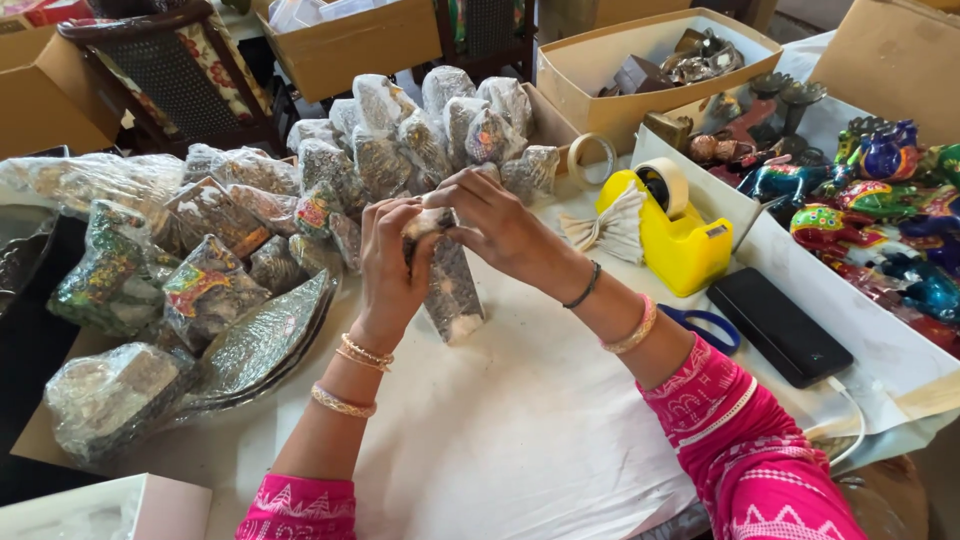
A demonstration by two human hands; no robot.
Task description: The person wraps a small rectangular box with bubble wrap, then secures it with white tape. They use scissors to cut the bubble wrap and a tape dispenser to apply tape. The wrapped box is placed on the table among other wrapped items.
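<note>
Both hands hold one item wrapped in clear bubble wrap point(452, 290) upright over a white table cover point(520, 420). My left hand point(388, 265) grips its left side near the top. My right hand point(497, 225) pinches the wrap at the top end. Bangles ring both wrists, and the sleeves are pink. Behind the hands lies a heap of similar wrapped items point(400, 140).
A yellow tape dispenser point(672, 235) stands to the right, with a loose tape roll point(592, 158), blue-handled scissors point(705, 325) and a black phone point(778, 325). Painted animal figures point(880, 210) fill a box at far right. Cardboard boxes point(640, 60) and a chair point(170, 70) stand behind.
</note>
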